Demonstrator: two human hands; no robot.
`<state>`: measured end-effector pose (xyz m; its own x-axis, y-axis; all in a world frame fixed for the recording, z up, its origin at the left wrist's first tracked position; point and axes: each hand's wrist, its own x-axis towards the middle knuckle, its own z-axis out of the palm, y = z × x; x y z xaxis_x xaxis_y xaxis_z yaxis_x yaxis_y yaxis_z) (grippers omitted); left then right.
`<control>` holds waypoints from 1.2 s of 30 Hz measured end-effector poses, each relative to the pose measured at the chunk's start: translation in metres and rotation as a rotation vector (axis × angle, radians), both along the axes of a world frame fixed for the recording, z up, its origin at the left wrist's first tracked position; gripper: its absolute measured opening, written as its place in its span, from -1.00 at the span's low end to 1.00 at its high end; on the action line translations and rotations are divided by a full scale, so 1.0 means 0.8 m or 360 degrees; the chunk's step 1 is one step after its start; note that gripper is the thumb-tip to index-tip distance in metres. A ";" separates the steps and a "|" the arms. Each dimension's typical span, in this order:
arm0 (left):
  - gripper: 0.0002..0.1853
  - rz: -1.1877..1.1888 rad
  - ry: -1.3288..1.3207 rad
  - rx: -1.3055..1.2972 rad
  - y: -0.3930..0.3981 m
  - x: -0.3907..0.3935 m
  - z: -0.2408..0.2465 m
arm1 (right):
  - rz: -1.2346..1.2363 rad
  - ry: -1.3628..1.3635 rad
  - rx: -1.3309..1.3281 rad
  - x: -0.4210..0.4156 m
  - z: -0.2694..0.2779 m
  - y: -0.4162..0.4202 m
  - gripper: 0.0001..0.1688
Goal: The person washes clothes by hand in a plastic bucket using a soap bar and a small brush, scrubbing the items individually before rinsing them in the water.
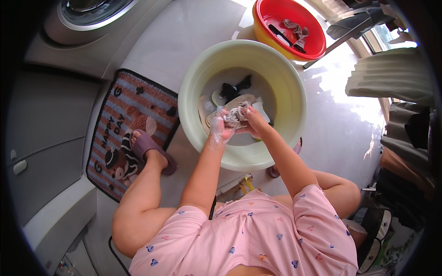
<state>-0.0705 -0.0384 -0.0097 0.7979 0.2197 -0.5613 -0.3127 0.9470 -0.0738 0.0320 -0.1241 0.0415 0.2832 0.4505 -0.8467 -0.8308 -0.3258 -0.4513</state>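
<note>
Both hands grip a small, wet, grey-white cloth item (234, 116), bunched up above a pale green plastic basin (191, 93). Thick soap suds coat my left hand (221, 126) and its wrist. On the other side of the bundle, my right hand (255, 121) pinches the cloth between thumb and fingers. Beneath the hands lies a cream-coloured board (241, 100), partly hidden by them. A black cloth item (230, 91) rests beyond it in cloudy grey water. To the right of the cloth is a white flat piece (261, 111); what it is, I cannot tell.
A red basin (264, 13) with a yellow outside stands beyond, holding a wet brownish cloth (298, 32) and a black-and-white object (280, 35). A striped mat (133, 114) lies left, near a front-loading washing machine (96, 31). Clothes (390, 77) hang at the right.
</note>
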 end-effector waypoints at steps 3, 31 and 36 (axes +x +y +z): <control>-0.85 -0.0193 0.0356 0.0067 0.010 -0.003 0.005 | 0.0125 -0.0686 0.0103 -0.002 0.021 -0.006 -0.80; -0.74 -0.0552 0.0249 0.0407 -0.033 -0.006 -0.030 | 0.0263 -0.1302 -0.0541 -0.036 -0.056 0.016 -0.71; -0.75 -0.0201 0.0497 0.0420 -0.017 -0.004 -0.007 | -0.0058 -0.0225 -0.0043 0.014 -0.041 -0.008 -0.57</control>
<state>-0.0739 -0.0523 -0.0156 0.6283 0.2998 -0.7179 -0.1621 0.9530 0.2561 0.0434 -0.1305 0.0088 0.4162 0.4156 -0.8087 -0.7710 -0.3102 -0.5562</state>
